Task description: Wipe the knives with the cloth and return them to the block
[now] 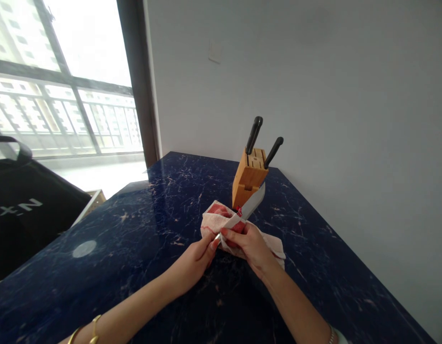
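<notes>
We are closing our left hand (199, 253) around the near end of a wide-bladed kitchen knife (253, 203), the fingers curling in so far that they are hiding most of its handle; only a short silvery part is showing by the thumb. Just beside it, we are pinching a pink-and-white towel (211, 223) in our right hand (255, 246), thumb and fingers drawn together on a fold that is wrapping the lower blade. The kitchen knife is slanting away from the left hand, passing through the towel at the right hand's fingertips, and its bare upper blade is pointing forward and to the right, beyond both hands. The rest of the towel is spreading beneath and around the hands on a dark blue, marble-patterned counter (135, 258).

Just past the hands, a wooden knife block (241, 179) is standing on the counter, two black-handled knives (255, 134) sticking up from its top. The blade's tip is overlapping the block's lower front in our view; whether they are touching, we cannot tell. Farther left, a black bag (31, 220) is resting beside the counter, near a bright window (95, 52).
</notes>
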A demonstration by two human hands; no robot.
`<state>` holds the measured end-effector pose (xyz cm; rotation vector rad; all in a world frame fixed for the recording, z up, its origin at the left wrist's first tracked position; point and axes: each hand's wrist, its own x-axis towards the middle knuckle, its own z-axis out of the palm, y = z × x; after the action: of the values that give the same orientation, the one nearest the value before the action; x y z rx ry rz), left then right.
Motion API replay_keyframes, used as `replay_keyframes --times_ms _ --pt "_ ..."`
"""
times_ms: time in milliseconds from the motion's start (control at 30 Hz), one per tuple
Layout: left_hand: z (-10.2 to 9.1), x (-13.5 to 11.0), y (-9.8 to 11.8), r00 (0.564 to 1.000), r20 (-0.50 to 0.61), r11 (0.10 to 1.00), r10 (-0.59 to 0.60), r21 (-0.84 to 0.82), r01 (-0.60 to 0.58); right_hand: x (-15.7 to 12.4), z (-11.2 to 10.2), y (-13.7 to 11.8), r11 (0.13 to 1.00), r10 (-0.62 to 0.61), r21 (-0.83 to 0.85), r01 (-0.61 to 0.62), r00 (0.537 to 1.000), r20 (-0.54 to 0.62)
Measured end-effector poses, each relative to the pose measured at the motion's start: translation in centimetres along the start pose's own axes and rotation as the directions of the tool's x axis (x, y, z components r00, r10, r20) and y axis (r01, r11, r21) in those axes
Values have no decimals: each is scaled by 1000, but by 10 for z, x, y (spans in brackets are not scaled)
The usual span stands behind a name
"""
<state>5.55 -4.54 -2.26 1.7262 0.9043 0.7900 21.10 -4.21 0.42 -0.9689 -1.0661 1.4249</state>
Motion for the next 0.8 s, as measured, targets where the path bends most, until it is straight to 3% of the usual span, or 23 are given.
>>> replay_keyframes --times_ms 333,567,800 --pt "-1 1 -1 998 -36 998 44 49 -43 -2 -8 -5 998 54 -18 -53 996 75" --pt "-3 -1 6 998 6 991 64 119 -64 -1 5 0 999 -19 48 19 1000 -2" --pt "-3 2 0 997 -58 993 56 105 -50 -3 -8 -2 997 67 23 -69 994 82"
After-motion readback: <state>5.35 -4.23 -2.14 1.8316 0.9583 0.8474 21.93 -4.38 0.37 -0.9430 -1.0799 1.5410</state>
